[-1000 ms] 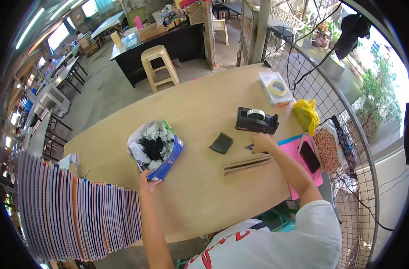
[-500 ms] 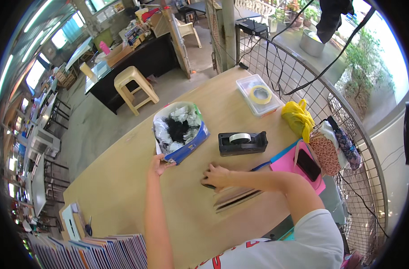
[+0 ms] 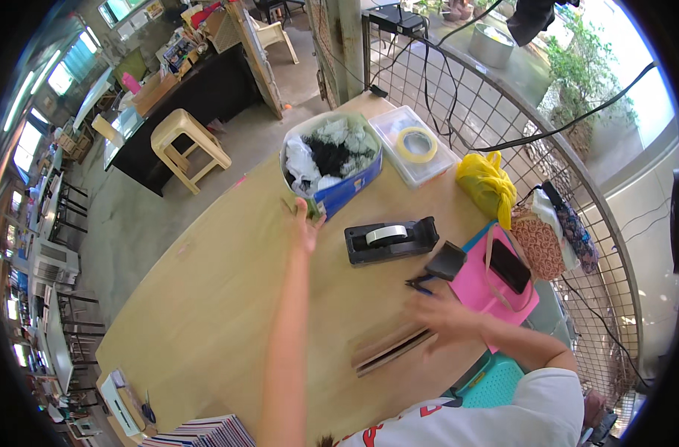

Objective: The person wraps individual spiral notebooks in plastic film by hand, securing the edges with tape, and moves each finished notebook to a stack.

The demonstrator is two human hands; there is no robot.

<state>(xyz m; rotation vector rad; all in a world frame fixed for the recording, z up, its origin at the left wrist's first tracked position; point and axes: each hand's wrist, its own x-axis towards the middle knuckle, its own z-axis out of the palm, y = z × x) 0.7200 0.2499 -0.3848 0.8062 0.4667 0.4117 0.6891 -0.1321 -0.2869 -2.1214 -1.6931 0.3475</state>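
- Left hand (image 3: 304, 229): fingers spread against the blue box (image 3: 354, 185), upper centre; pressing low should keep it level.
- Right hand (image 3: 450, 314): blurred, fingers apart, apparently empty, beside the brown strips (image 3: 388, 349), lower centre.

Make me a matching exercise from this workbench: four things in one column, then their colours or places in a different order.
1. scrap container
2. tape dispenser
3. phone
4. yellow tape roll

A. on the pink folder
B. on the clear lidded box
C. blue-walled, with crumpled filling
D. black, fitted with a white roll

Pairs: 1-C, 2-D, 3-A, 4-B
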